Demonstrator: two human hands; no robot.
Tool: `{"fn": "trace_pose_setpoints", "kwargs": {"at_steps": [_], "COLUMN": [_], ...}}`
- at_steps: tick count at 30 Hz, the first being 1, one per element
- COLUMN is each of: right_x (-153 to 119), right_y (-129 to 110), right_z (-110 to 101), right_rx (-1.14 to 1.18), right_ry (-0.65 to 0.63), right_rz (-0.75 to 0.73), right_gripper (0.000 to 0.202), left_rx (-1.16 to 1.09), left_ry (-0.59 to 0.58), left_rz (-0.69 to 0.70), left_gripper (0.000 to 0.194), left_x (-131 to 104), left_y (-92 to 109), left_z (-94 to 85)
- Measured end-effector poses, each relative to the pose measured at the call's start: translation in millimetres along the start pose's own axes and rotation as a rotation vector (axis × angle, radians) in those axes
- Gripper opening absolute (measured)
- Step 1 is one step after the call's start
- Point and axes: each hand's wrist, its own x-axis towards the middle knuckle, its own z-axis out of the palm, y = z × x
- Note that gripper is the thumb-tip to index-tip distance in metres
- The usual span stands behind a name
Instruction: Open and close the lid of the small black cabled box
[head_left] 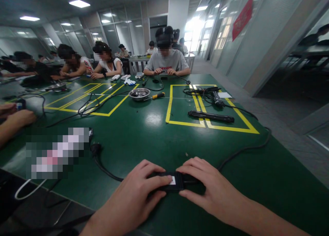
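Note:
A black box-shaped device [180,183] with a small white label lies low in the view, on the green table. My left hand [140,188] grips its left part, with a fingertip on the label. The fingers and thumb of my right hand [205,184] close around its right end. One black cable leaves the device to the left and ends in a black plug [96,149]. Another black cable [246,148] curves away from behind my right hand towards the table's right side.
Beyond my hands on the green table [144,140] are a metal bowl [139,94], a yellow-handled screwdriver [158,95], a black bar [210,116] and tangled cables. A blurred pale object [61,150] lies left. A person [166,59] sits opposite; another person's hand [22,119] is at left.

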Motion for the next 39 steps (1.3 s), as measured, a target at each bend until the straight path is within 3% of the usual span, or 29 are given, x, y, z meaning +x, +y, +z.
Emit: {"fn": "trace_pose_setpoints", "kwargs": {"at_steps": [11, 15, 18, 21, 25, 29, 32, 39], "right_x": [-1, -5, -5, -4, -3, -3, -3, -3], "right_y": [-2, -1, -1, 0, 3, 6, 7, 8], "right_z": [1, 4, 5, 4, 4, 4, 4, 3], "right_rx": [-0.008, -0.002, -0.007, -0.014, -0.021, -0.032, -0.031, -0.026], "right_ry": [0.013, 0.067, 0.089, 0.093, 0.090, 0.111, 0.121, 0.140], "right_rz": [0.008, 0.032, 0.049, 0.008, -0.076, -0.131, -0.143, -0.179], "right_gripper": [0.035, 0.049, 0.040, 0.024, 0.019, 0.020, 0.022, 0.023], "left_rx": [-0.064, -0.122, -0.058, 0.023, 0.093, 0.141, 0.124, 0.104], "left_ry": [-0.010, 0.155, 0.283, 0.233, 0.156, 0.267, 0.330, 0.214], "left_rz": [-0.042, -0.071, -0.114, -0.152, -0.143, -0.071, -0.073, -0.076], "left_gripper": [0.053, 0.039, 0.036, 0.040, 0.042, 0.039, 0.022, 0.016], "left_x": [2, 2, 9, 19, 23, 10, -4, -16], "left_y": [2, -1, -7, -14, -17, -12, -6, -3], "left_z": [-5.0, -5.5, -1.4, 4.8, 9.6, 8.7, 8.3, 11.4]}}
